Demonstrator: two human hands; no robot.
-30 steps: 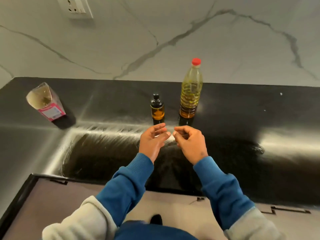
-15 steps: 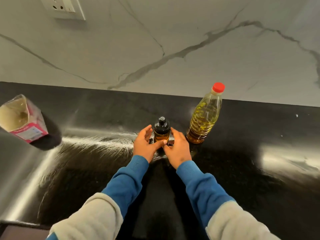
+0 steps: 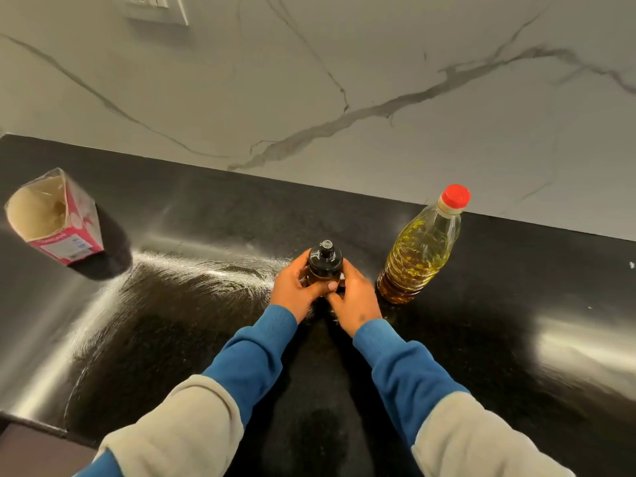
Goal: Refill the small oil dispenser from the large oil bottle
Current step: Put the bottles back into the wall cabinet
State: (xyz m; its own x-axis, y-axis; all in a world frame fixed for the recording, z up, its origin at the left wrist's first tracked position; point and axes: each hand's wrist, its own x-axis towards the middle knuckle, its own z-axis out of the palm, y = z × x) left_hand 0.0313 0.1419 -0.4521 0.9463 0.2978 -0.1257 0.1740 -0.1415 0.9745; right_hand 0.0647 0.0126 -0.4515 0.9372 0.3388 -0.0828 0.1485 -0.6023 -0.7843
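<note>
The small oil dispenser, dark amber with a black cap, stands upright on the black counter. My left hand grips its left side, thumb wrapped across the front. My right hand holds its right side, fingers curled round the lower body. The cap is on. To the right stands the large oil bottle, clear plastic with yellow oil and a red cap, upright and untouched, a short gap from my right hand.
An open pink and white carton stands at the far left of the black counter. A marble wall rises behind, with a socket plate at the top left. The counter's front edge shows at the bottom left.
Both hands moved forward from in front of the bottles and closed round the small dispenser. The view shifted closer and left, so the bottles appear nearer.
</note>
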